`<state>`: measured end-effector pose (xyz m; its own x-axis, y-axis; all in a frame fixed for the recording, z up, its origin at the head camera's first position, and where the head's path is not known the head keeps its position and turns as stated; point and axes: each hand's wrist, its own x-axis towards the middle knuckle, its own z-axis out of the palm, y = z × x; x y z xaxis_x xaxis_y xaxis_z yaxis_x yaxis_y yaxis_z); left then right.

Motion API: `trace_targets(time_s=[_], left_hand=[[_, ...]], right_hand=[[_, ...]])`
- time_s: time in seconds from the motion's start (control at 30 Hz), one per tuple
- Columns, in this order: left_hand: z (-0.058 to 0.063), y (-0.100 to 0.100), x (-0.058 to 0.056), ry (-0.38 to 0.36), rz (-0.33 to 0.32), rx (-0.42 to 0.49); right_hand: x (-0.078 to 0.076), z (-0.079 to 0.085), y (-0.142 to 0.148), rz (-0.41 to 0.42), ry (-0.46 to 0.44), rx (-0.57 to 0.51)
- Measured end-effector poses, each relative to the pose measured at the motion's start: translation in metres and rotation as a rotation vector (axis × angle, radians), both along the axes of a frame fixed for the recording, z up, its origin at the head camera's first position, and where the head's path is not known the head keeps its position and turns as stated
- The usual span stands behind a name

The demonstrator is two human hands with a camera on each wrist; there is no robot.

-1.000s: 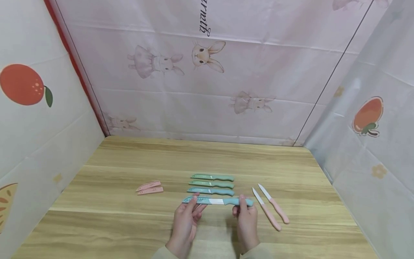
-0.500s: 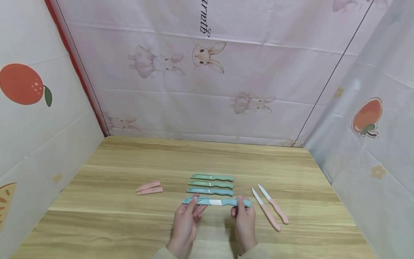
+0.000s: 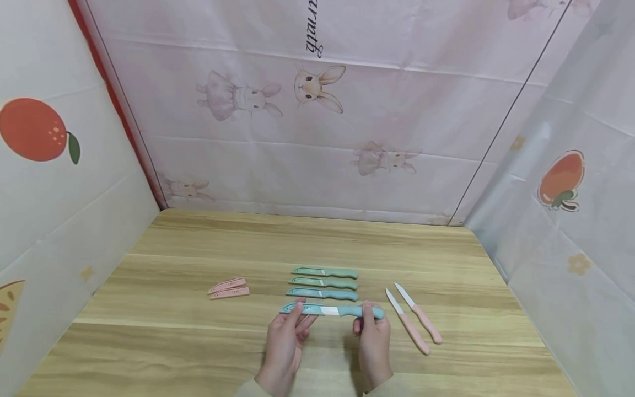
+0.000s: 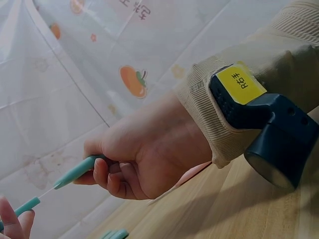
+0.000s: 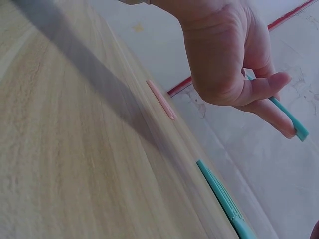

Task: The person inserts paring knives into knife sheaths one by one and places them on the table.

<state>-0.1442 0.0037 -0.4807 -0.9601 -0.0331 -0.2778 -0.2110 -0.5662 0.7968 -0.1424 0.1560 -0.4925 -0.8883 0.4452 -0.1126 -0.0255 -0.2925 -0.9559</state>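
My left hand [image 3: 285,336] pinches a blue blade sheath [image 3: 303,309] between thumb and fingers. In my right hand [image 3: 374,339] is the handle [image 3: 351,311] of a blue paring knife, gripped near its rear end. The blade [image 3: 329,311] sits partly inside the sheath, with a short bare stretch showing between sheath mouth and handle. Both hands hold the knife level above the table. The left wrist view shows the right hand [image 4: 144,154] on the handle [image 4: 77,172]; the right wrist view shows the left hand [image 5: 229,64] pinching the sheath [image 5: 289,118].
Behind the hands lie a blue sheathed knife [image 3: 322,294] and two green sheathed knives [image 3: 342,273], side by side. Two bare pink knives [image 3: 414,332] lie to the right, blades pointing away. Two pink sheaths [image 3: 230,293] rest at left on the wooden table [image 3: 149,331]. Printed curtains surround it.
My right hand has moved slightly left with the knife handle, and the bare stretch of blade is a little shorter. The left hand has stayed nearly still.
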Motion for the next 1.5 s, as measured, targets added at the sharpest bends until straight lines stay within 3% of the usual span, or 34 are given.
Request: trace_targets(time_s=[1.5], left_hand=[[0.0011, 0.0036, 0.0029, 0.006, -0.016, 0.019]], right_hand=[[0.0006, 0.0029, -0.0058, 0.025, -0.024, 0.026]])
